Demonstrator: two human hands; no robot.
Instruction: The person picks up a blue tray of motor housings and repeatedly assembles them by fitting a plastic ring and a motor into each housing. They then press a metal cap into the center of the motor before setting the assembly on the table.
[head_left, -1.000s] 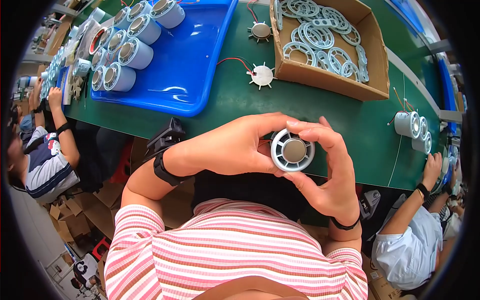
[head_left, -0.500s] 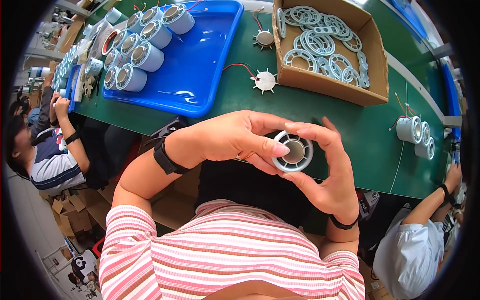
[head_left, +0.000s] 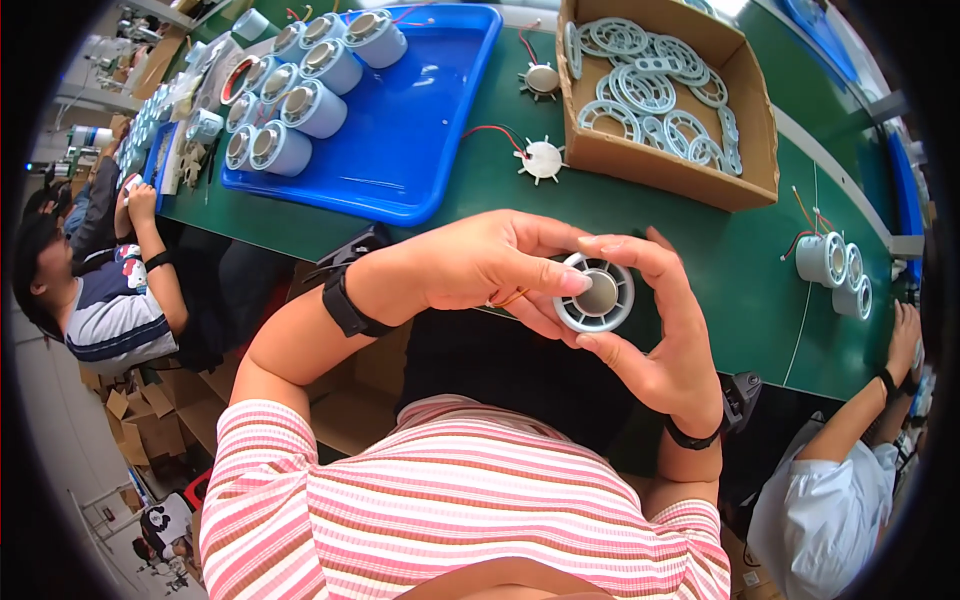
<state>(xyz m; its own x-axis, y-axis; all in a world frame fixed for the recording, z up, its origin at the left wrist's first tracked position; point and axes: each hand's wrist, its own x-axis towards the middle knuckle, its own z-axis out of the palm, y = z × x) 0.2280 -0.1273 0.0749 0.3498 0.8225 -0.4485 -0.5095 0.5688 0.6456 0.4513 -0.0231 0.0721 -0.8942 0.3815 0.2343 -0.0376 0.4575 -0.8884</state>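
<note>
Both my hands hold a light-blue round motor housing (head_left: 600,322) over the table's near edge, its spoked end tilted up toward me. A grey metal disc (head_left: 602,292) sits in the middle of that end. My left hand (head_left: 490,262) grips the housing from the left, with its thumb pressed on the disc's edge. My right hand (head_left: 668,345) curves round the right side, fingers at the top rim and thumb at the lower rim. A bit of orange wire (head_left: 512,299) shows under my left hand. The housing's lower body is hidden by my fingers.
A blue tray (head_left: 385,185) with several similar housings (head_left: 315,108) stands at the left. Two spoked discs with wires (head_left: 543,159) lie beside a cardboard box (head_left: 665,170) of light-blue rings (head_left: 645,88). Three housings (head_left: 823,260) stand at the right. People sit on both sides.
The housing has tilted so its spoked end faces me more, and the metal disc shows more fully. My hands keep their grip. The whole view has shifted slightly.
</note>
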